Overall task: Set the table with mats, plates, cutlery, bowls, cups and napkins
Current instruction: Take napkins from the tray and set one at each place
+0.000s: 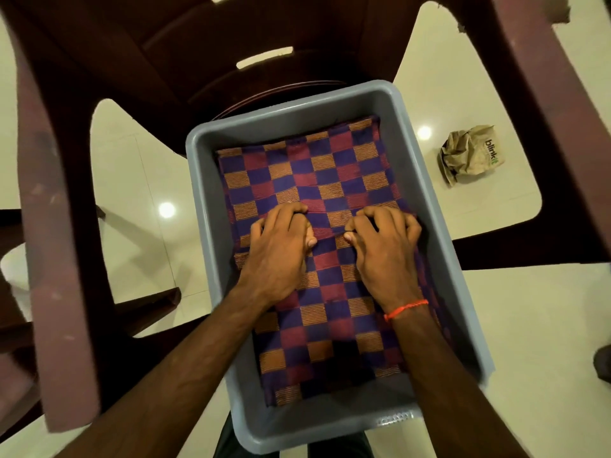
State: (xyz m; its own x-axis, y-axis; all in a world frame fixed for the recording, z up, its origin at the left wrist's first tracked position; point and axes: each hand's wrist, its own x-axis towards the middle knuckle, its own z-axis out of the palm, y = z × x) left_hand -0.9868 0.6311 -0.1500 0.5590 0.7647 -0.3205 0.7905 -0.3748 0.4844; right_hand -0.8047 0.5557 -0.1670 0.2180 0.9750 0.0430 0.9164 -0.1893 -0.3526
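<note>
I see woven cloth (330,180) in a smooth matt plastic tub (391,105), crumpled paper bag (471,155) on glossy floor tiles (139,180).

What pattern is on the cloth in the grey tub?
The cloth is a checkerboard of purple, maroon and orange; head view.
</note>
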